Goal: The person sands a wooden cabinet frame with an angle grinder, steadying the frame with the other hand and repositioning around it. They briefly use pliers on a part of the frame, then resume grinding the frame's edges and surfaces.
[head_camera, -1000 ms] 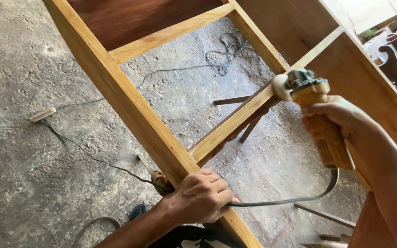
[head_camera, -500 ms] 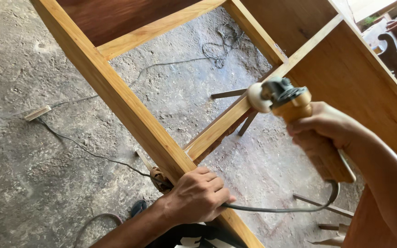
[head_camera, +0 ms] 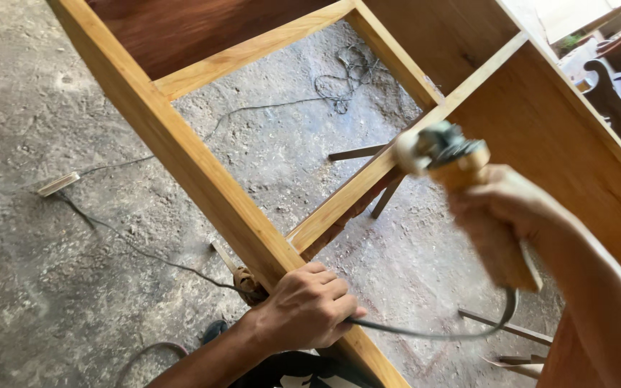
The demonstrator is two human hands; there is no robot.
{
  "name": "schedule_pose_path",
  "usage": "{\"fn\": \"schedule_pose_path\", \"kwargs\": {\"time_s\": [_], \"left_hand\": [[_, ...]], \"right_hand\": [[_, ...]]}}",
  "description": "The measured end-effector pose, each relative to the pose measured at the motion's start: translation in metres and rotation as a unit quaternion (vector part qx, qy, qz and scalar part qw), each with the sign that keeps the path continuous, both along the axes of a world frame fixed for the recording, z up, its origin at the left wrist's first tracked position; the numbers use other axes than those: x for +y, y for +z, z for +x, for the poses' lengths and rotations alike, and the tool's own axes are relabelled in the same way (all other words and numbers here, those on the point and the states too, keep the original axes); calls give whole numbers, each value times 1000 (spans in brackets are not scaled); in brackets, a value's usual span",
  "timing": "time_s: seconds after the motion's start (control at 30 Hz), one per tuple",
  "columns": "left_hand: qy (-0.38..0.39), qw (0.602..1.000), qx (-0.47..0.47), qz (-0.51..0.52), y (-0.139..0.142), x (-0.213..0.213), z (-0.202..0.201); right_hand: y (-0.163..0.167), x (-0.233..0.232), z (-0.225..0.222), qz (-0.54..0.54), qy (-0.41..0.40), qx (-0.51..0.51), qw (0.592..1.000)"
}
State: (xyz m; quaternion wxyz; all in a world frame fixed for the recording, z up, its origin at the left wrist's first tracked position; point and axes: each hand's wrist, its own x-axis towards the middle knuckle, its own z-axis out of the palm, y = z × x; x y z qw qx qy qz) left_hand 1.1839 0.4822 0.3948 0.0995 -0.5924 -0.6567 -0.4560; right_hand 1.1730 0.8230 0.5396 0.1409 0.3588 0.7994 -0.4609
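our left hand (head_camera: 309, 305): grip curled tight round the long rail (head_camera: 181, 154) of the wooden frame, near its low end | our right hand (head_camera: 501, 208): grip wrapped closed on the dusty handle of the sander (head_camera: 443, 151), head blurry, hovering just beside the cross rail (head_camera: 357, 194) | cord (head_camera: 433, 332) droops under the left hand | floor (head_camera: 52, 287) is gritty concrete
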Motion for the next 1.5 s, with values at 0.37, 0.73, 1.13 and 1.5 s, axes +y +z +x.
{"fn": "schedule_pose_path", "kwargs": {"time_s": [0.37,0.73,1.13,1.5], "left_hand": [[2,1000,-4,0,2,1,-1],[-55,997,-39,-48,5,-7,-5],[-43,998,-36,-17,4,-6,-6],[-46,998,-32,-20,3,-5,-7]], "right_hand": [[1,17,4,-18,5,22,1000],[-4,101,-62,32,-67,20,997],[-3,132,-84,38,-105,14,994],[1,51,-41,-7,29,-2,1000]]}}
